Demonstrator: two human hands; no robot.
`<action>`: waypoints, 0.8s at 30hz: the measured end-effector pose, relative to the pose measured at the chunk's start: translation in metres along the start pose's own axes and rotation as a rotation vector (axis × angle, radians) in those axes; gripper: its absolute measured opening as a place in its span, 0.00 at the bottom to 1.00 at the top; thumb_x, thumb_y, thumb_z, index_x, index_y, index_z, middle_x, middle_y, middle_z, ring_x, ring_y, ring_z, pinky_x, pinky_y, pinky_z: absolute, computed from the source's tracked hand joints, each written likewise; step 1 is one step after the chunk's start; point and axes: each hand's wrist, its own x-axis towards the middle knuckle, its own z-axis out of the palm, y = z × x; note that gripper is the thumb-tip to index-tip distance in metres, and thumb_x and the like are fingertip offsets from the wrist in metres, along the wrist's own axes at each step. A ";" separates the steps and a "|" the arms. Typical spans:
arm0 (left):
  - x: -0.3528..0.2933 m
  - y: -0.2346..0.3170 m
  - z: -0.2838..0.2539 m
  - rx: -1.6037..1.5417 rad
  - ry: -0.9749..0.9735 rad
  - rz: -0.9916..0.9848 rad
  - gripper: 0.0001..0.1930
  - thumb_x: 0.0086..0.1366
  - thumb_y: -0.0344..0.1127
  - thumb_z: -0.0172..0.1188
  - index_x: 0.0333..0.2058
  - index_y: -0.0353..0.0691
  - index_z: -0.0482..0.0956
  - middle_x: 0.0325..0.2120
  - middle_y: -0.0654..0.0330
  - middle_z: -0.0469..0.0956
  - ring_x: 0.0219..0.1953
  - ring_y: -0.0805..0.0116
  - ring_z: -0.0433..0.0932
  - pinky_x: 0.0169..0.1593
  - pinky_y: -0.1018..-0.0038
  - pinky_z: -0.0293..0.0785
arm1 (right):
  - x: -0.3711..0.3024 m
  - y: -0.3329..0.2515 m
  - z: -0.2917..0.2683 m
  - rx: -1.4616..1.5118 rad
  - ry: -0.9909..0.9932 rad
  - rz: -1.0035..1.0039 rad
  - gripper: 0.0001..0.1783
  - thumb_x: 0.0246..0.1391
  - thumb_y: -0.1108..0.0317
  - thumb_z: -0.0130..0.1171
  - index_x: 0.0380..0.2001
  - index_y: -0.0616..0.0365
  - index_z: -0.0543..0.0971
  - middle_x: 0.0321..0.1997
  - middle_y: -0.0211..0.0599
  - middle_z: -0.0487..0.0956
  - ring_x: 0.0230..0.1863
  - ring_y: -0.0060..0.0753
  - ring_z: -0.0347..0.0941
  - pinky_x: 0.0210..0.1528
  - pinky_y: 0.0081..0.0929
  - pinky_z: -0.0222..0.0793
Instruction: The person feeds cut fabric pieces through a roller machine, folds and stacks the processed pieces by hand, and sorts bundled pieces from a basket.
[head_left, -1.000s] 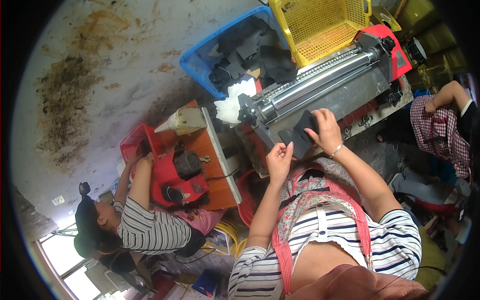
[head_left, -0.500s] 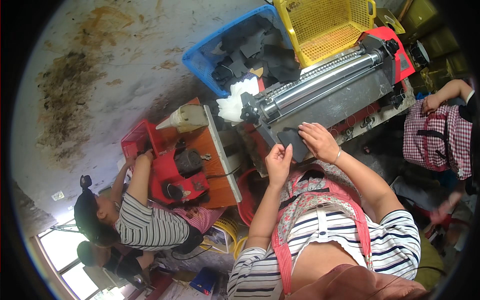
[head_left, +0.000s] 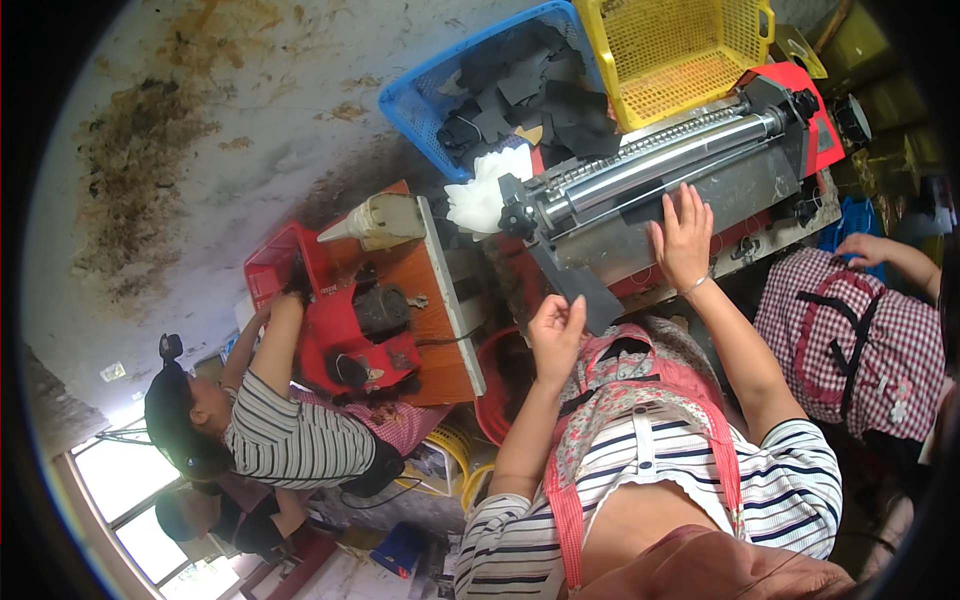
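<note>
My left hand [head_left: 557, 335] grips a small stack of dark grey sheet pieces [head_left: 597, 300] between thumb and fingers, in front of my apron. Fingers spread, my right hand [head_left: 684, 243] reaches over the metal feed plate [head_left: 730, 190] of a roller machine. Its fingertips are beside or on one dark sheet piece [head_left: 642, 207], which lies flat against the steel roller [head_left: 670, 170]; whether they press on it I cannot tell. The machine has a red end housing [head_left: 815, 125] on the right and a black knob [head_left: 517, 218] on the left.
Behind the machine stand a blue basket [head_left: 410, 125] of dark sheet scraps and a yellow basket [head_left: 690, 85]. White crumpled material [head_left: 490, 190] lies by the left knob. A co-worker at a red machine [head_left: 350, 335] is on the left; another in a checked apron [head_left: 850, 320] stands close on the right.
My right hand has left the pieces in my left hand and moved up and right over the plate. A dark piece now lies at the roller. The co-worker on the right has come closer.
</note>
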 end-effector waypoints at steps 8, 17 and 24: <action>0.006 -0.007 -0.008 0.037 0.050 -0.015 0.10 0.60 0.27 0.54 0.21 0.39 0.65 0.16 0.73 0.65 0.18 0.90 0.61 0.20 0.89 0.56 | 0.143 0.006 0.027 0.457 -0.162 -0.137 0.17 0.45 0.63 0.58 0.36 0.64 0.73 0.39 0.45 0.73 0.43 0.46 0.69 0.44 0.37 0.65; 0.008 -0.038 -0.026 -0.001 0.112 -0.092 0.12 0.61 0.31 0.55 0.20 0.40 0.65 0.15 0.74 0.65 0.18 0.89 0.60 0.21 0.88 0.55 | 0.224 -0.061 0.140 -0.224 -1.093 0.010 0.27 0.40 0.50 0.60 0.42 0.55 0.77 0.49 0.40 0.74 0.50 0.41 0.71 0.47 0.41 0.69; 0.003 -0.039 -0.038 -0.028 0.117 -0.110 0.12 0.61 0.31 0.55 0.20 0.39 0.65 0.14 0.73 0.65 0.17 0.89 0.60 0.19 0.87 0.55 | 0.267 -0.066 0.162 -0.240 -0.975 -0.285 0.15 0.39 0.72 0.55 0.34 0.63 0.79 0.40 0.50 0.77 0.44 0.44 0.74 0.43 0.33 0.71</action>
